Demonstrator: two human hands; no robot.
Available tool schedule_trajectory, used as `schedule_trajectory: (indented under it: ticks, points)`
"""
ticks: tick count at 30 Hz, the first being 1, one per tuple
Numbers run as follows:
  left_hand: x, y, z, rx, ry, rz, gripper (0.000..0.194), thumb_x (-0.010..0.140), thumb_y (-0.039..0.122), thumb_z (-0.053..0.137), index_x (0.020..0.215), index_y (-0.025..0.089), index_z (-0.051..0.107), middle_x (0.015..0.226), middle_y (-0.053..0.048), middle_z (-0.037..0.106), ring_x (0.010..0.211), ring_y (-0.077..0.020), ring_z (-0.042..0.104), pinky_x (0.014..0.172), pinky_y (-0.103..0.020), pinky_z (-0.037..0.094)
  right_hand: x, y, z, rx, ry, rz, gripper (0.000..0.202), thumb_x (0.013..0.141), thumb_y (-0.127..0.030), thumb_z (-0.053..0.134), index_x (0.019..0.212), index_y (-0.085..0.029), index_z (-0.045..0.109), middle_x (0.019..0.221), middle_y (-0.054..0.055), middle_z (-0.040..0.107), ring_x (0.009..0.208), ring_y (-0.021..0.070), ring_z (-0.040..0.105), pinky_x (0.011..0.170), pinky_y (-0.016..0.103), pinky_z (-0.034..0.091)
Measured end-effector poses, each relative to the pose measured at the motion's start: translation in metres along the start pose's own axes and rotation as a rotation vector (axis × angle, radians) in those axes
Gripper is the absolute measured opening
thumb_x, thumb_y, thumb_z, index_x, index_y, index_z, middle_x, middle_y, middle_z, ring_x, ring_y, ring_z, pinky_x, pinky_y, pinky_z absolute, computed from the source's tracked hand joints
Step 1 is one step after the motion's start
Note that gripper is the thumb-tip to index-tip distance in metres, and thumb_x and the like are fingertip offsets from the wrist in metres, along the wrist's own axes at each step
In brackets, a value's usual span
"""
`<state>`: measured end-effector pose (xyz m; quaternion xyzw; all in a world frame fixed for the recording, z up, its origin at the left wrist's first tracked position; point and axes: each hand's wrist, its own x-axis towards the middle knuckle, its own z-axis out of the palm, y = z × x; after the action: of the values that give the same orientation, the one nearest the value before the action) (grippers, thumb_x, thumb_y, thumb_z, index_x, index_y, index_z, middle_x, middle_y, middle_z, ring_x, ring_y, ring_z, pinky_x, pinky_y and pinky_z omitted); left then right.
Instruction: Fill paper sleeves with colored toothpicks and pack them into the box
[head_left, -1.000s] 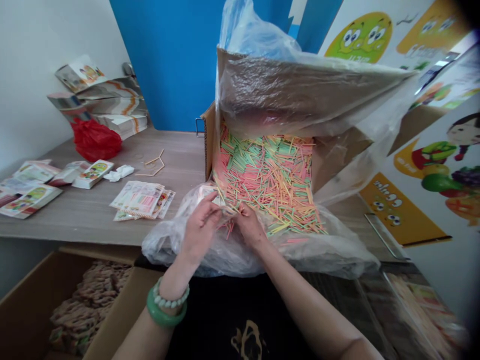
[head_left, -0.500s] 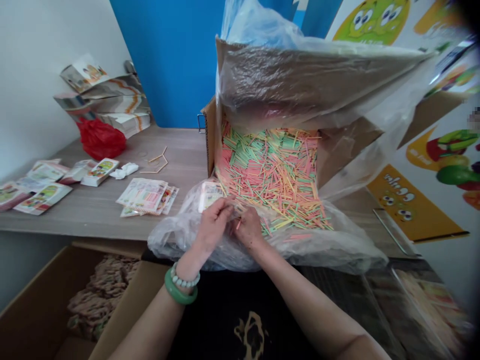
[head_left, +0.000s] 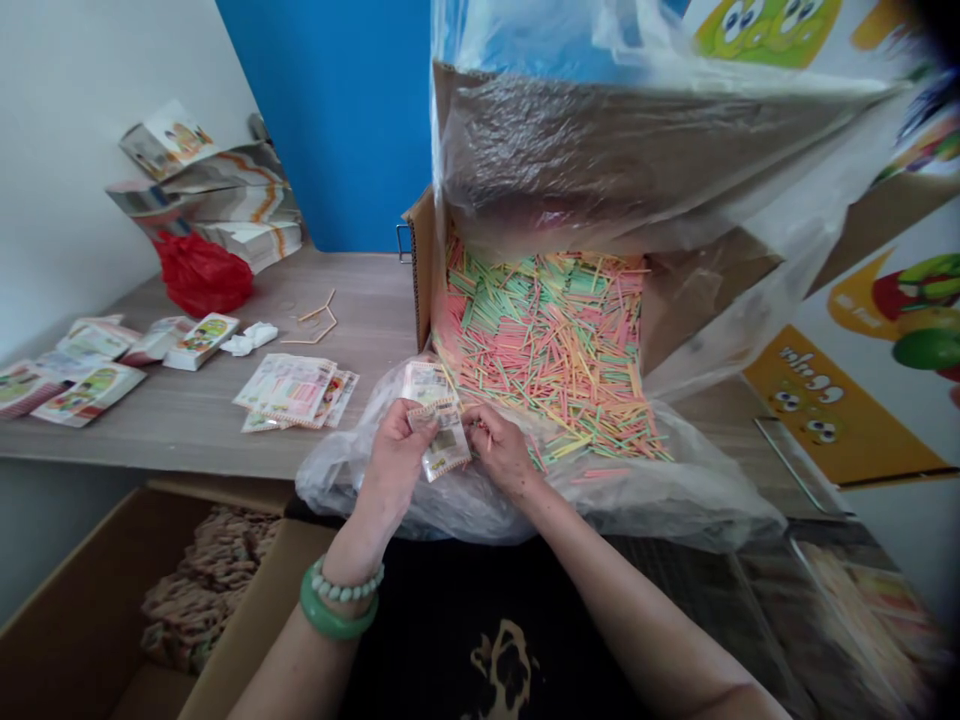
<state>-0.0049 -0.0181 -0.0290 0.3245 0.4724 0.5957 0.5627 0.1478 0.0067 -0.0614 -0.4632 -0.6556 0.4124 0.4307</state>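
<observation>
Between its thumb and fingers, my left hand (head_left: pixel 401 445) pinches a small printed plastic packet (head_left: pixel 448 442), tilted over the crumpled clear liner. Close to the packet's right edge, my right hand (head_left: pixel 501 450) is closed with thin coloured sticks in its fingers; a pinkish end shows, the rest is hidden. Another printed packet (head_left: pixel 426 380) lies just behind the held one. Beyond both hands, a heap of thin pink, green, yellow and orange sticks (head_left: pixel 540 350) fills a plastic-lined cardboard box (head_left: pixel 422 270) lying open toward me.
Left on the table are a stack of flat printed packets (head_left: pixel 289 390), several small boxes (head_left: pixel 201 340), a crumpled tissue (head_left: pixel 250 338), joined sticks (head_left: pixel 322 325) and a red plastic bag (head_left: pixel 202 280). The clear liner (head_left: pixel 675 500) drapes over the front edge. A carton (head_left: pixel 247 600) stands below left.
My hands have drawn apart slightly. The packet in my left hand now shows its printed face, and my right hand has shifted a little rightward with the sticks.
</observation>
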Motion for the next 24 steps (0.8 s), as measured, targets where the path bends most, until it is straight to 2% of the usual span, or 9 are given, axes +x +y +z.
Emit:
schedule_trajectory:
  ticks: [3, 5, 8, 12, 14, 18, 20, 22, 24]
  points:
    - [0.004, -0.007, -0.004, 0.113, -0.106, -0.044, 0.03, 0.069, 0.034, 0.075, 0.091, 0.018, 0.064, 0.075, 0.0, 0.069, 0.064, -0.0145, 0.062, 0.062, -0.027, 0.05, 0.005, 0.001, -0.006, 0.104, 0.122, 0.01, 0.009, 0.085, -0.03, 0.05, 0.086, -0.024, 0.056, 0.079, 0.0, 0.068, 0.076, 0.0185, 0.063, 0.076, 0.032, 0.047]
    - [0.006, -0.012, -0.007, 0.231, -0.149, -0.032, 0.025, 0.071, 0.038, 0.072, 0.081, 0.016, 0.068, 0.073, -0.002, 0.068, 0.067, -0.0152, 0.06, 0.064, -0.027, 0.049, 0.009, 0.001, -0.01, 0.166, 0.157, 0.002, 0.012, 0.085, -0.032, 0.053, 0.093, -0.024, 0.056, 0.081, 0.0, 0.069, 0.081, 0.019, 0.065, 0.082, 0.033, 0.048]
    - [0.006, -0.019, -0.009, 0.333, -0.11, -0.003, 0.023, 0.071, 0.039, 0.071, 0.067, 0.016, 0.067, 0.064, -0.001, 0.063, 0.065, -0.0153, 0.057, 0.061, -0.026, 0.046, 0.008, 0.001, -0.015, 0.092, 0.074, -0.024, 0.013, 0.08, -0.03, 0.058, 0.092, -0.024, 0.059, 0.083, 0.0, 0.07, 0.085, 0.0194, 0.065, 0.083, 0.032, 0.047]
    - [0.004, -0.021, -0.009, 0.28, -0.02, -0.053, 0.023, 0.069, 0.039, 0.073, 0.066, 0.018, 0.064, 0.059, 0.002, 0.058, 0.058, -0.0138, 0.053, 0.056, -0.026, 0.044, -0.003, 0.0, -0.016, -0.097, -0.139, -0.009, 0.008, 0.082, -0.026, 0.053, 0.084, -0.025, 0.061, 0.075, -0.002, 0.066, 0.072, 0.0174, 0.061, 0.07, 0.028, 0.044]
    - [0.004, -0.018, -0.008, 0.318, 0.003, -0.025, 0.023, 0.07, 0.038, 0.07, 0.065, 0.018, 0.059, 0.058, 0.004, 0.053, 0.056, -0.0125, 0.049, 0.055, -0.025, 0.041, -0.005, 0.001, -0.016, -0.104, -0.148, 0.001, 0.009, 0.085, -0.027, 0.051, 0.085, -0.025, 0.06, 0.073, -0.002, 0.067, 0.071, 0.0175, 0.062, 0.07, 0.028, 0.045]
    - [0.002, -0.009, -0.01, 0.612, 0.018, 0.127, 0.019, 0.079, 0.033, 0.057, 0.066, 0.02, 0.053, 0.06, 0.004, 0.048, 0.061, -0.0129, 0.045, 0.058, -0.025, 0.036, -0.001, 0.005, -0.017, -0.066, -0.037, 0.007, 0.009, 0.086, -0.028, 0.049, 0.085, -0.025, 0.058, 0.081, 0.0, 0.07, 0.076, 0.0187, 0.064, 0.073, 0.031, 0.047]
    - [0.0, -0.008, -0.011, 0.692, -0.013, 0.145, 0.017, 0.081, 0.031, 0.054, 0.068, 0.02, 0.054, 0.062, 0.003, 0.05, 0.065, -0.0139, 0.046, 0.061, -0.026, 0.036, 0.002, 0.005, -0.019, -0.014, 0.007, 0.042, 0.009, 0.086, -0.029, 0.049, 0.091, -0.025, 0.057, 0.082, 0.0, 0.07, 0.078, 0.0195, 0.065, 0.074, 0.032, 0.047]
    - [-0.001, -0.01, -0.012, 0.648, -0.053, 0.113, 0.018, 0.08, 0.033, 0.055, 0.067, 0.02, 0.055, 0.063, 0.003, 0.051, 0.065, -0.0145, 0.046, 0.061, -0.026, 0.037, 0.003, 0.005, -0.02, -0.023, -0.016, 0.058, 0.011, 0.084, -0.029, 0.053, 0.093, -0.025, 0.057, 0.084, 0.0, 0.071, 0.079, 0.0196, 0.064, 0.074, 0.031, 0.047]
    - [-0.002, -0.014, -0.012, 0.544, -0.067, 0.058, 0.022, 0.077, 0.036, 0.059, 0.063, 0.019, 0.054, 0.06, 0.003, 0.049, 0.063, -0.0142, 0.046, 0.058, -0.025, 0.036, 0.002, 0.005, -0.021, -0.111, -0.131, 0.029, 0.008, 0.083, -0.028, 0.054, 0.09, -0.024, 0.058, 0.082, 0.0, 0.069, 0.077, 0.0187, 0.062, 0.072, 0.03, 0.046]
